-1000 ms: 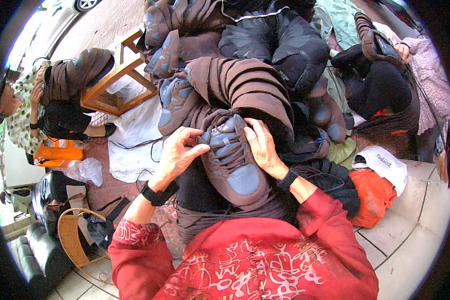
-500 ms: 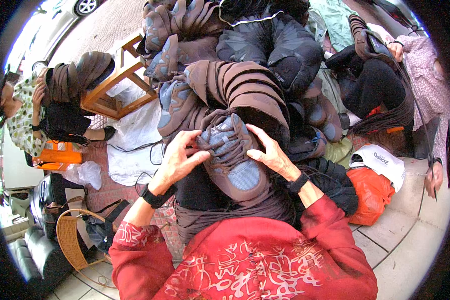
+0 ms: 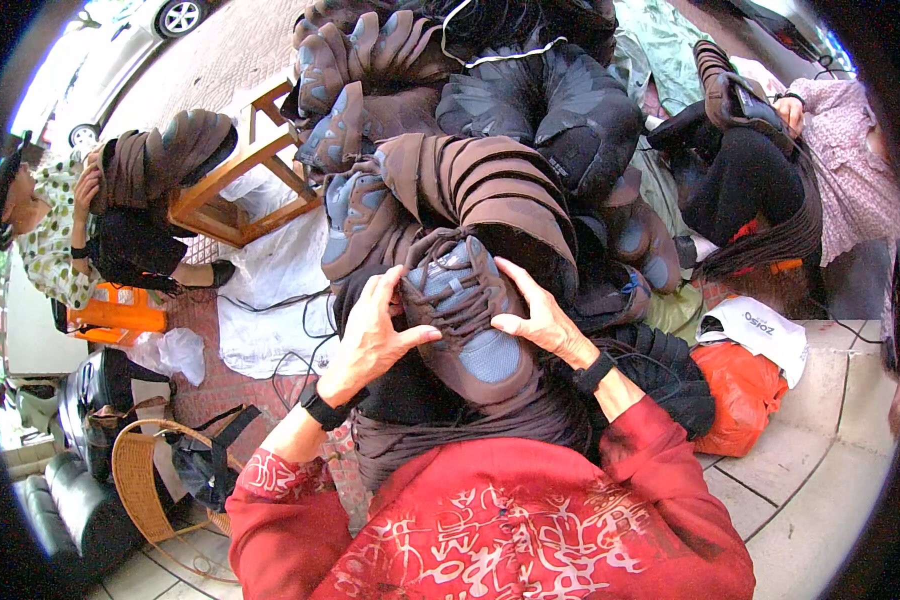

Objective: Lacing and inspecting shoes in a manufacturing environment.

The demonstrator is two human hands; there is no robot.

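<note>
A brown shoe upper (image 3: 486,362) with light blue mesh and brown laces lies toe toward me over my lap. My left hand (image 3: 382,335) rests along its left edge, fingers at the side and thumb reaching over the laces. On the opposite edge my right hand (image 3: 542,318) grips it, thumb on top near the lowest lace rows; the fingertips curl over the side. Directly beyond stands a curved stack of nested brown uppers (image 3: 485,180). A thick bundle of dark brown laces (image 3: 450,450) hangs across my lap below the upper.
Black and brown upper stacks (image 3: 590,105) pile up ahead. A wooden stool frame (image 3: 240,225) and a seated person (image 3: 55,215) are at left, another person (image 3: 840,150) at right. An orange-red bag (image 3: 738,395) lies right; a wicker chair (image 3: 135,480) stands lower left.
My left hand has shifted from fingering the lace edge to lying along the upper's left side. The upper's laces look straighter. The right-hand person's lower hand has left its earlier place.
</note>
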